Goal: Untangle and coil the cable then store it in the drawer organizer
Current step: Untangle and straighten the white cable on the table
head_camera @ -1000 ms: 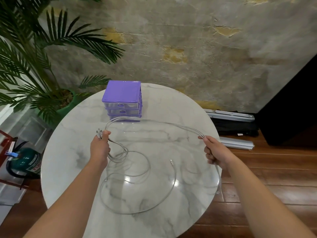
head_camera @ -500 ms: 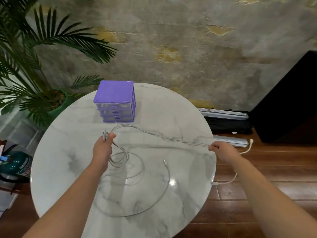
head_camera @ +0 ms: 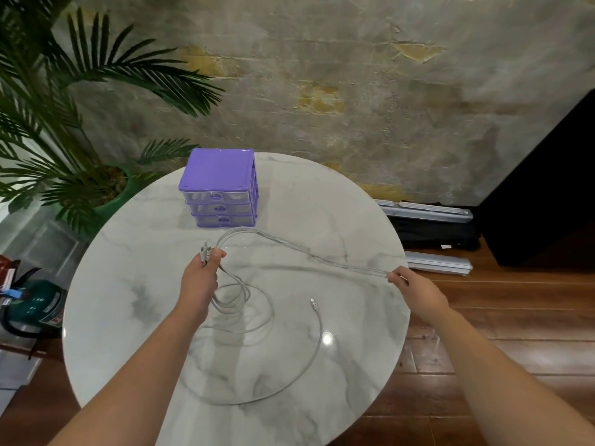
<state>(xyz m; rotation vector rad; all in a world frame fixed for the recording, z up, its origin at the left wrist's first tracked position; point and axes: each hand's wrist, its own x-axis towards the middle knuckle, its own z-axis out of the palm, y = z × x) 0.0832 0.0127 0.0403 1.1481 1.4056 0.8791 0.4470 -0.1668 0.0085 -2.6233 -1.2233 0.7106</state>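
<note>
A long grey cable [head_camera: 289,251] lies in loops on the round marble table [head_camera: 338,204]. My left hand [head_camera: 201,278] grips a bundle of strands with connector ends sticking up above the fist. My right hand [head_camera: 415,291] pinches the same strands at the table's right edge, and they stretch between the hands in a bend toward the organizer. Slack loops hang below the left hand and sweep round to a free plug [head_camera: 314,304] lying on the table. The purple drawer organizer [head_camera: 220,188] stands at the back of the table, all three drawers shut.
A potted palm [head_camera: 64,130] stands left behind the table. A green fire extinguisher [head_camera: 38,304] lies on the floor at left. Grey rails [head_camera: 438,262] and a black bag [head_camera: 431,230] lie on the wooden floor to the right, beside a dark cabinet [head_camera: 547,204].
My right hand pulled outward to the table's right edge, drawing the strands taut and flattening their arc. The white cable end hanging past the edge half a second ago is out of sight.
</note>
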